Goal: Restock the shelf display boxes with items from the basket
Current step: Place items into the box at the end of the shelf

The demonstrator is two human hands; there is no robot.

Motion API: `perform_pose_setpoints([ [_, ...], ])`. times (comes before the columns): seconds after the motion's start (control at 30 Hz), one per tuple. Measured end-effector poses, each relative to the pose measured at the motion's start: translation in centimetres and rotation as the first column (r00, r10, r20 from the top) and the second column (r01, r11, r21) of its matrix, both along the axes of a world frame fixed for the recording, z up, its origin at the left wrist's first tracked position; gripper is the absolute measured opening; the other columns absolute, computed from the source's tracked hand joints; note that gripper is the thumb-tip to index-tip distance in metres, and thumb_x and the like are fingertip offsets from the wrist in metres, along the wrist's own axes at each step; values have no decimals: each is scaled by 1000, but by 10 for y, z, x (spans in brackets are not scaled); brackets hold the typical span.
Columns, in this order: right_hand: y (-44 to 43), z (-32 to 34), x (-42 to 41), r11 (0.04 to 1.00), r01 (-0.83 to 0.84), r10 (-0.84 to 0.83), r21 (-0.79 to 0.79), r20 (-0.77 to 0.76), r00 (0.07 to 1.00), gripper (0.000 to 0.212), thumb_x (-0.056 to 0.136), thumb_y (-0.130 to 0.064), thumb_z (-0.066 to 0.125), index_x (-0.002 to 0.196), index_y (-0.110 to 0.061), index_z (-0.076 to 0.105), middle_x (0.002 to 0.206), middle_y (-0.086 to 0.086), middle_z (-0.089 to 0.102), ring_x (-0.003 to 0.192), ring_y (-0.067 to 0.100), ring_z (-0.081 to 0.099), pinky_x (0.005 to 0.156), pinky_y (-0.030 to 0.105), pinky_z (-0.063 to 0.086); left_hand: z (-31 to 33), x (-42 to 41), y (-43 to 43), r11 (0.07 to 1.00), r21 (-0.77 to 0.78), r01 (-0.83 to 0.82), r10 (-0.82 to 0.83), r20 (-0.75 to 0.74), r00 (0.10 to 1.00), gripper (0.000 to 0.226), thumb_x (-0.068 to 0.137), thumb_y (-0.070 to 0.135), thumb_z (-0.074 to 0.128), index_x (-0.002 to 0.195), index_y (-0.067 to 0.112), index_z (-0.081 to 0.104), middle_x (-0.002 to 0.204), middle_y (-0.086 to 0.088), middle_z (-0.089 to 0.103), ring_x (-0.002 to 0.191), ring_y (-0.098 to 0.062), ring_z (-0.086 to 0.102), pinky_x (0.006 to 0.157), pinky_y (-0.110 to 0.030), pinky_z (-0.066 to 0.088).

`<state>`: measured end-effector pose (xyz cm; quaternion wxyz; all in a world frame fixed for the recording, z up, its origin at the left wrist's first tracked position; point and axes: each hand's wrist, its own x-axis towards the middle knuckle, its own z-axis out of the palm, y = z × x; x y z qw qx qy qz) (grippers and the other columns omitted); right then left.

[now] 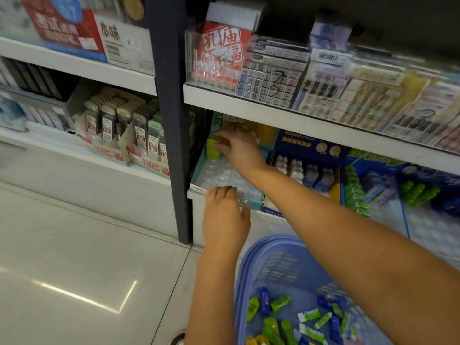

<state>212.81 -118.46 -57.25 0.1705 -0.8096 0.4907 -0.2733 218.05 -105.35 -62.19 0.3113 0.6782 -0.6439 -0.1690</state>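
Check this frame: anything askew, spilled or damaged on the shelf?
Nothing spilled or damaged. The teal display box is nearly bare: one yellow-green item at the back under the right hand, clear tray slots otherwise unfilled. The left hand rests at its front edge. Loose stock lies jumbled in the blue basket.

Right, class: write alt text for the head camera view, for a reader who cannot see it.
A person's right hand sets a green item at the back of a nearly empty teal display box on the lowest shelf, while the left hand rests at its front edge. A blue basket of small items sits below.
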Motion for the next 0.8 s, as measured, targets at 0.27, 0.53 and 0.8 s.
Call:
perform_pose_setpoints([
  [0.27, -3, -21, -4, 997, 36, -42, 74, 81, 996, 29, 90, -14, 60, 117, -2, 63, 111, 13, 52, 104, 23, 50, 81, 20, 36, -3, 3, -2, 1000, -15, 0, 0, -27, 1000, 39, 92, 27, 56, 130, 17, 55, 137, 5, 50, 130, -12, 31, 98, -20, 31],
  [0.53, 4, -16, 0, 964, 80, -151, 255, 271, 951, 19, 90, -16, 60, 97, 2, 55, 82, 6, 48, 78, 28, 54, 60, 30, 43, -5, 3, -5, 1000, -21, 7, -7, -16, 1000, 40, 92, 28, 56, 130, 15, 55, 137, 2, 51, 130, -14, 32, 100, -21, 29],
  [0.8, 79, 14, -67, 995, 101, -100, -15, 54, 994, 20, 90, -27, 60, 102, -12, 67, 93, 3, 56, 85, 12, 51, 71, 20, 37, 11, -8, 14, 966, -226, -129, 68, -261, 963, 23, 96, 27, 52, 96, 12, 69, 96, -4, 69, 96, -21, 59, 81, -25, 43],
])
